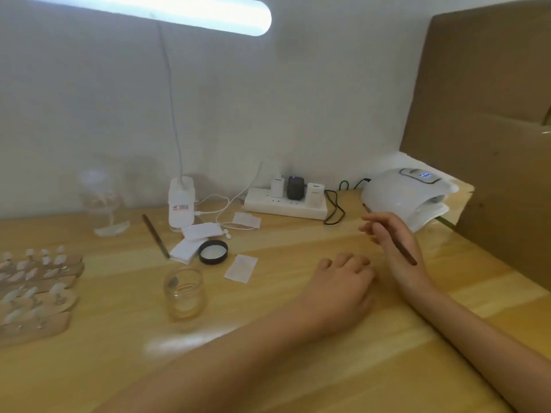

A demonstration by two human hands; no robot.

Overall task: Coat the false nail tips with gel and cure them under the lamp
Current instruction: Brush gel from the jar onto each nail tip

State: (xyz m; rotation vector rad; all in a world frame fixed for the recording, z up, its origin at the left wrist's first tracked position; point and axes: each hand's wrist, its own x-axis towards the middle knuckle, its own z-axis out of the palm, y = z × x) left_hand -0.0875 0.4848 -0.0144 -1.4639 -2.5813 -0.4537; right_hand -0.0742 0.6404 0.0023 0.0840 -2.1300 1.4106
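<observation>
My left hand (343, 283) lies knuckles up on the table (268, 368), fingers curled under; I cannot tell whether they hold anything. Just beside it my right hand (393, 242) pinches a thin dark brush (405, 252), whose handle slants back across my wrist. The tips (29, 275) stand far left, well apart from both hands: small, pale, whitish ovals in rows on tan strips (53, 323), blurred. The lamp (399, 195), a white dome with a lit blue display, sits just beyond my right hand. A clear jar (185, 296) stands open near its black lid (213, 251).
</observation>
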